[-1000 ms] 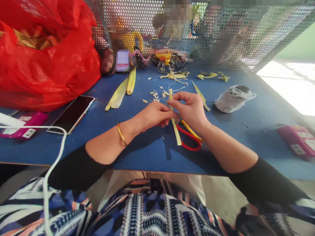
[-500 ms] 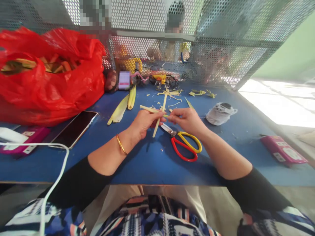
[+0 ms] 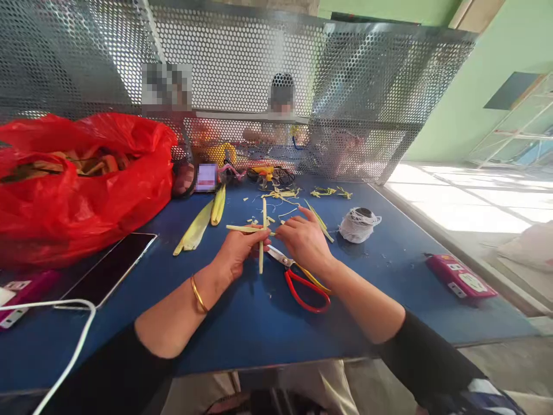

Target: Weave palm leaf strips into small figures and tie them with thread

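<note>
Two pale green leaf strips are crossed at right angles above the table: one upright strip [image 3: 261, 262] and one sideways strip [image 3: 237, 228]. My left hand [image 3: 239, 251] is closed, pinching them where they cross. At the right end of the sideways strip, the thumb and fingertips of my right hand [image 3: 306, 242] are closed on it, with one finger lifted; the exact grip is partly hidden. Below lie open-bladed scissors [image 3: 286, 263] with a red and a yellow handle, the yellow one mostly behind my right wrist. Yellow-green husk leaves [image 3: 196, 227] lie beyond my left hand.
A red plastic bag [image 3: 151, 190] of leafy material and a phone [image 3: 110, 268] are at left. A white thread ball [image 3: 359, 226] and pink pack [image 3: 462, 276] stand right. Leaf scraps [image 3: 279, 194] lie ahead, before a perforated metal screen [image 3: 242, 63] with people behind.
The view has tilted up and turned right, so things sit lower and further left. My right hand has rolled over, one finger rising. The left hand keeps its pinch on the crossed strips.
</note>
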{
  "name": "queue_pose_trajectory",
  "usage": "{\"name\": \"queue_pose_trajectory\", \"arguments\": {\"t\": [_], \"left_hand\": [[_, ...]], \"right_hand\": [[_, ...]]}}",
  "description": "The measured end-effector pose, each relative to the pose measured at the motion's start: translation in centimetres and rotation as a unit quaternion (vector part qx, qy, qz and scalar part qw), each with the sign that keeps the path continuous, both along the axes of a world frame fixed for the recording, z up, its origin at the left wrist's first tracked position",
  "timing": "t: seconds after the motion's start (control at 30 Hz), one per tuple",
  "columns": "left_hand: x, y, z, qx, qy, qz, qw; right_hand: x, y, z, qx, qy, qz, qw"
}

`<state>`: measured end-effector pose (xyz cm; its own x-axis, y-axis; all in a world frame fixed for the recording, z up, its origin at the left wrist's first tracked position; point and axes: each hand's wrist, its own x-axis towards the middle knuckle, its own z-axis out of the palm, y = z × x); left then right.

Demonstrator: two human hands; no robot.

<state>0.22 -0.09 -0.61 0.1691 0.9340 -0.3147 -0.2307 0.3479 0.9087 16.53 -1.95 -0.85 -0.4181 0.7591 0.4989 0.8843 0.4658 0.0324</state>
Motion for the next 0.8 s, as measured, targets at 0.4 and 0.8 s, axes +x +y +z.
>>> {"name": "queue_pose_trajectory", "arguments": {"t": [0.4, 0.8], "left_hand": [[0.4, -0.2, -0.4, 0.109, -0.172, -0.080, 0.976], [-2.0, 1.5, 0.5, 0.029, -0.146, -0.154, 0.977]], "right_hand": [[-1.2, -0.7, -0.2, -0.176, 0.325, -0.043, 0.928], [0.2, -0.2, 1.1, -0.135, 0.244, 0.042, 0.959]]}}
